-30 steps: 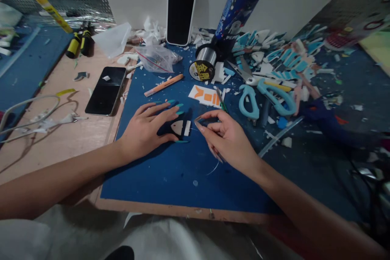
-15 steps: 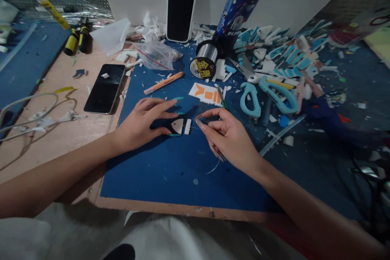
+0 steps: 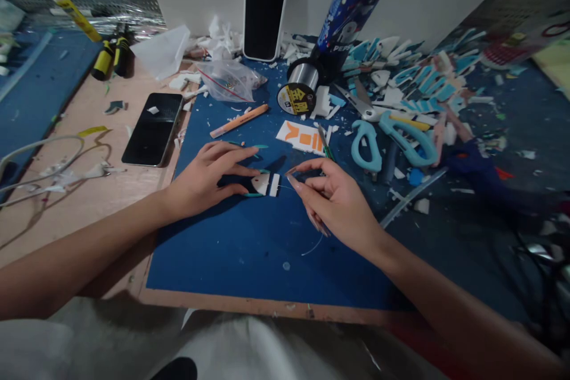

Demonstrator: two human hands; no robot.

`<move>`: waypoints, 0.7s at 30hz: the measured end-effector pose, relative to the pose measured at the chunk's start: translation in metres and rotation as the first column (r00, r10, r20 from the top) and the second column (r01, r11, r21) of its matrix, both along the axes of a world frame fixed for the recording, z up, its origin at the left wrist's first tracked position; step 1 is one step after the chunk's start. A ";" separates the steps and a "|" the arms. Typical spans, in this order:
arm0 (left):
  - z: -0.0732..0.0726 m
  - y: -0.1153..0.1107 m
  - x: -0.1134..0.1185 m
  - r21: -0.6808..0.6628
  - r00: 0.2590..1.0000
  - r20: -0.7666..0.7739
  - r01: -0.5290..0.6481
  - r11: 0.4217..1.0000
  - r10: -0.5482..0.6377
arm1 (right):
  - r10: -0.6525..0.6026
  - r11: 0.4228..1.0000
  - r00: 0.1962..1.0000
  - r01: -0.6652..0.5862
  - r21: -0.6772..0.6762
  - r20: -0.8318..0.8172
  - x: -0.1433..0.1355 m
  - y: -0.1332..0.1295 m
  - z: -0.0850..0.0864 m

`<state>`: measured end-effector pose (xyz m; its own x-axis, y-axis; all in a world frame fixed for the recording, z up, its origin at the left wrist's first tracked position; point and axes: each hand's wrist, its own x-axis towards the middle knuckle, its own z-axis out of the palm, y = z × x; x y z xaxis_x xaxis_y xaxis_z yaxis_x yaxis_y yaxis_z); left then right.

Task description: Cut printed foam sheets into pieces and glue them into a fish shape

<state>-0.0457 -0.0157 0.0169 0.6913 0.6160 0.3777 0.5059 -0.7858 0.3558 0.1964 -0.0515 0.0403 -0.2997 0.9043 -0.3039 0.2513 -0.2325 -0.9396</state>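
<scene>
My left hand lies on the blue mat with its fingers apart, the fingertips touching a small white pointed piece that has a tiny dark dot. Just right of that piece sits a narrow white strip. Thumb and index finger of my right hand are pinched on a thin clear line, which runs from the strip. Its loose end curls on the mat below my right hand. A white card with orange shapes lies above the hands.
Behind are a wire spool, a blue bottle, an upright phone and heaps of foam scraps. Scissors with light-blue handles lie right. An orange marker and a black phone are left.
The fingers of my left hand have shifted slightly and now cover the tip of the pointed piece. My right hand keeps its pinch on the line almost in place.
</scene>
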 end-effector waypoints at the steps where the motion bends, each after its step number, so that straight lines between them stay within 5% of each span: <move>1: 0.000 0.000 0.000 -0.003 1.000 -0.001 0.003 1.000 -0.003 | -0.001 1.000 1.000 0.001 0.002 0.001 0.000 0.000 0.000; 21: 0.001 0.000 -0.001 -0.043 1.000 -0.017 -0.002 0.999 0.001 | -0.026 0.998 0.992 0.020 0.054 0.121 0.001 -0.001 -0.002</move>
